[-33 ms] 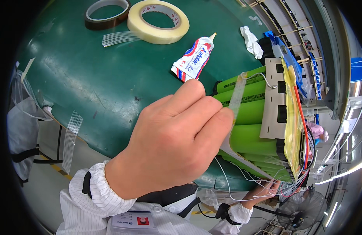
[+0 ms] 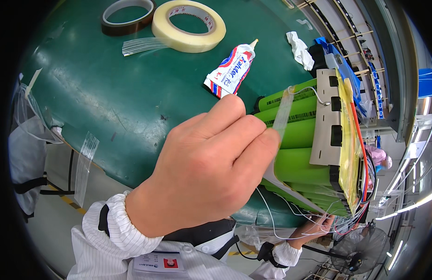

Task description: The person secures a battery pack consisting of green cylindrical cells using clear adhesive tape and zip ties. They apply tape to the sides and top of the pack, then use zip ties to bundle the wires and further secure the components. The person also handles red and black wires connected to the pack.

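Note:
A battery pack [image 2: 297, 161] of green cylindrical cells stands tilted at the right, with a grey insulating sheet [image 2: 325, 116], yellow film and loose wires on its right end. A clear strip of tape [image 2: 283, 112] runs across the cells. Against the pack's left side, my left hand [image 2: 211, 163] is closed with fingers curled by the tape strip; what they pinch, if anything, is hidden. My right hand [image 2: 314, 229] supports the pack at its near lower edge among thin white wires, its fingers partly covered. Just beyond my left hand lies a white, red and blue glue tube [image 2: 232, 70].
On the green tabletop [image 2: 94, 93] sit a roll of clear tape [image 2: 211, 39] and a brown tape roll [image 2: 127, 28]. Crumpled white tissue [image 2: 300, 50] lies at the far right. A tape strip [image 2: 86, 163] hangs off the left edge. A fan [image 2: 365, 249] stands at lower right.

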Demonstrator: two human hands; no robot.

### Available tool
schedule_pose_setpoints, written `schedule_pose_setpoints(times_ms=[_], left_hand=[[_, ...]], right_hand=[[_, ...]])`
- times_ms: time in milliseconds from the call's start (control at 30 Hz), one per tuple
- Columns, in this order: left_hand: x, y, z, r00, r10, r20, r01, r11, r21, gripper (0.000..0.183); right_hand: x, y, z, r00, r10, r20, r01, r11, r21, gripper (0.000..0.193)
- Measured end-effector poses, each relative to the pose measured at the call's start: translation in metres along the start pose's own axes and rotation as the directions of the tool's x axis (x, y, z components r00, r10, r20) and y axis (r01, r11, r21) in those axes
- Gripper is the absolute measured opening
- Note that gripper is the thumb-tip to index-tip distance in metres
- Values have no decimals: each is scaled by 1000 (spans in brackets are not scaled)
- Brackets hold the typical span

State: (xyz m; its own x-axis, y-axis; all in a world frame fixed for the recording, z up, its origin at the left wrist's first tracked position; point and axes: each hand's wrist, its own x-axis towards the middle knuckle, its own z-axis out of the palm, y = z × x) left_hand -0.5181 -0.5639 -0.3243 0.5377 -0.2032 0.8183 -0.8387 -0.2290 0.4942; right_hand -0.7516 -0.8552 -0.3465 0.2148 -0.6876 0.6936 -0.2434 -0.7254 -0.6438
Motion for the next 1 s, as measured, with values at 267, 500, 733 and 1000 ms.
schedule_pose_setpoints(times_ms=[267, 500, 733, 1000], left_hand=[[10, 8, 2, 991, 56, -119, -49, 997, 60, 31], [15, 16, -14, 974, -188, 126, 198, 977, -74, 21], [-19, 51, -17, 940, -320, 116, 329, 942, -68, 41], [-20, 38, -7, 957, -276, 91, 280, 959, -37, 43]], right_hand=[[1, 4, -3, 1000, -10, 23, 10, 1000, -10, 24], [1, 8, -2, 1000, -21, -8, 22, 1000, 11, 22], [1, 12, -17, 992, 101, 81, -99, 995, -31, 42], [1, 11, -5, 999, -43, 16, 42, 999, 26, 25]])
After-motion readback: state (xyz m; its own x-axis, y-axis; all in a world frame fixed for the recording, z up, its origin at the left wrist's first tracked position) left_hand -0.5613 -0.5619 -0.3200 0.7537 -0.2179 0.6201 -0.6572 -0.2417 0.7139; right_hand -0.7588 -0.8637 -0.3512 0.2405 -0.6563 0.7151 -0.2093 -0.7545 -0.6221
